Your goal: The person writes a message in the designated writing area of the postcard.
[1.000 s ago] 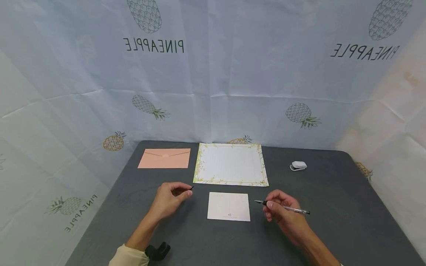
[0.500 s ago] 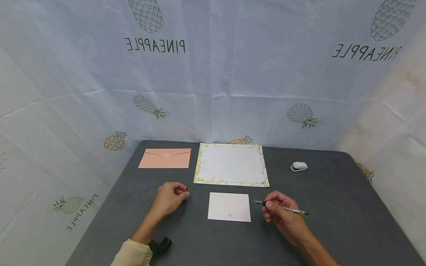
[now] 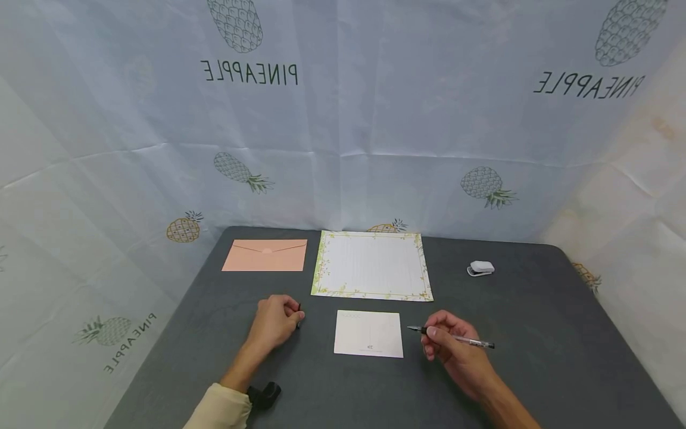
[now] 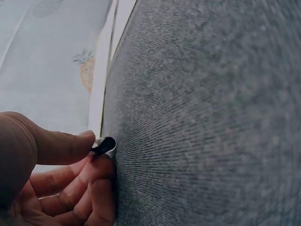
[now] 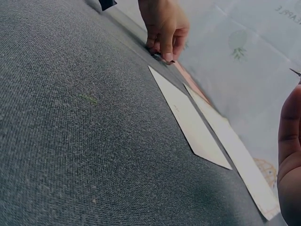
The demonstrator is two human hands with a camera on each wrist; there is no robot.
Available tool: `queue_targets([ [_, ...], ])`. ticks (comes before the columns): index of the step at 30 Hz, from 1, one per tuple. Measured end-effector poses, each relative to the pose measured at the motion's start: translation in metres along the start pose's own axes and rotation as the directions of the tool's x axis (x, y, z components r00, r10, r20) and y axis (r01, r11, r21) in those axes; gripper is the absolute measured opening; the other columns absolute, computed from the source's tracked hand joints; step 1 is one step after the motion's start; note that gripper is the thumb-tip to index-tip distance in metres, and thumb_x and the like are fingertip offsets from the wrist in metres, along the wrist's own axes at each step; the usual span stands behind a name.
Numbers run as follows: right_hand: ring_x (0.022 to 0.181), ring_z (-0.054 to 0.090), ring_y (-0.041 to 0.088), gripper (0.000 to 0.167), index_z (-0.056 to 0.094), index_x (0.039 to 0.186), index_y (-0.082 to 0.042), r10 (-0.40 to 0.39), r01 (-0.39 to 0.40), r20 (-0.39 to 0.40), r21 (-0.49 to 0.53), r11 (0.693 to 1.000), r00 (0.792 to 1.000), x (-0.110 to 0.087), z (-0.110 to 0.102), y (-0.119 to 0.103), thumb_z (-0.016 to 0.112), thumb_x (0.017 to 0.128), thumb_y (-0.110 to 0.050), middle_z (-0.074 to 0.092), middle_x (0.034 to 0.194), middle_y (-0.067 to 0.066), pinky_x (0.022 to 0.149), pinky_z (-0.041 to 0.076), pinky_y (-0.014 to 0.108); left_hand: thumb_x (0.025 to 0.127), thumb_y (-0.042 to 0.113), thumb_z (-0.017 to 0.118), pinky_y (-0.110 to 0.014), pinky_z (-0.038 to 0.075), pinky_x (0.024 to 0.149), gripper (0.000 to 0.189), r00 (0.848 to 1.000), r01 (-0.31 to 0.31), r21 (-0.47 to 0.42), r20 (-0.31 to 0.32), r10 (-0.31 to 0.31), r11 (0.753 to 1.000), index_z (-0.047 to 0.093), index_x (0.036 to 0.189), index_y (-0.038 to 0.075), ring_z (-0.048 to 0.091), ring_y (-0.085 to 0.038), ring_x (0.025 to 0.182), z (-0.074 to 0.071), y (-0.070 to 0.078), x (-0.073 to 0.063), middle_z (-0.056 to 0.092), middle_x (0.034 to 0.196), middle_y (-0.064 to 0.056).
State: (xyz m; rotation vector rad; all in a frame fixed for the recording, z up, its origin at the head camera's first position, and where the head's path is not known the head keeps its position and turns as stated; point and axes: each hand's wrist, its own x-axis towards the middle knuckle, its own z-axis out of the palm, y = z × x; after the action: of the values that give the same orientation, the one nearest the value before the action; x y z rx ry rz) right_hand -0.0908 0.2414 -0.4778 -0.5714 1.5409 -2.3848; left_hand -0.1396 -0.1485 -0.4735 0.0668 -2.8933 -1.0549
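My left hand (image 3: 272,323) pinches a small black pen cap (image 4: 104,145) between thumb and fingers, low over the dark table, left of a white postcard (image 3: 368,333). In the left wrist view the cap's round end faces the camera. On the postcard's other side, my right hand (image 3: 460,357) holds an uncapped clear pen (image 3: 474,342), its black tip pointing left toward the card. The pen appears to be held above the table. Only a bit of its tip shows at the edge of the right wrist view.
Behind the postcard lies a lined letter sheet (image 3: 372,265) with a floral border. A peach envelope (image 3: 265,256) is at the back left, and a small white stapler (image 3: 480,268) at the back right. A pineapple-print curtain (image 3: 343,119) hangs behind the table.
My left hand has drawn slightly left, and the cap has turned from pointing right to standing nearly across the fingertips. The right hand and pen have barely shifted.
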Motion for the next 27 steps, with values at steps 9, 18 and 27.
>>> queue_targets([
  [9, 0.083, 0.072, 0.005, 0.031, 0.068, 0.112, -0.013, 0.026, -0.027, -0.038, -0.012, 1.000, 0.999, -0.001, 0.001, 0.001, 0.045, 0.111, 0.008, 0.077, 0.097, -0.004, 0.072, 0.062, 0.019, 0.091, 0.007, 0.087, -0.047, 0.056, 0.075, 0.021, 0.999, 0.001, 0.091, -0.049, 0.003, 0.996, 0.076, 0.105, -0.003, 0.063, -0.020, 0.074, 0.002, 0.002, 0.000, 0.069, 0.078, -0.005],
  [18, 0.082, 0.071, 0.005, 0.029, 0.067, 0.112, -0.015, 0.049, -0.051, -0.061, -0.034, 0.998, 0.997, -0.002, -0.001, -0.003, 0.046, 0.112, 0.005, 0.076, 0.096, -0.004, 0.071, 0.061, 0.020, 0.090, 0.012, 0.091, -0.050, 0.065, 0.080, 0.037, 0.985, -0.098, 0.050, -0.136, 0.104, 0.994, 0.078, 0.121, -0.003, 0.076, -0.027, 0.087, -0.003, 0.004, -0.003, 0.080, 0.106, -0.017],
  [27, 0.082, 0.070, 0.006, 0.029, 0.067, 0.112, -0.014, 0.018, -0.021, -0.043, -0.051, 0.999, 0.999, 0.006, 0.001, -0.007, 0.046, 0.112, 0.006, 0.075, 0.095, -0.004, 0.071, 0.060, 0.020, 0.086, 0.012, 0.094, -0.051, 0.066, 0.091, 0.043, 0.912, -0.403, -0.030, -0.100, 0.399, 0.915, 0.079, 0.125, 0.001, 0.079, -0.033, 0.103, -0.002, 0.012, -0.008, 0.081, 0.118, -0.015],
])
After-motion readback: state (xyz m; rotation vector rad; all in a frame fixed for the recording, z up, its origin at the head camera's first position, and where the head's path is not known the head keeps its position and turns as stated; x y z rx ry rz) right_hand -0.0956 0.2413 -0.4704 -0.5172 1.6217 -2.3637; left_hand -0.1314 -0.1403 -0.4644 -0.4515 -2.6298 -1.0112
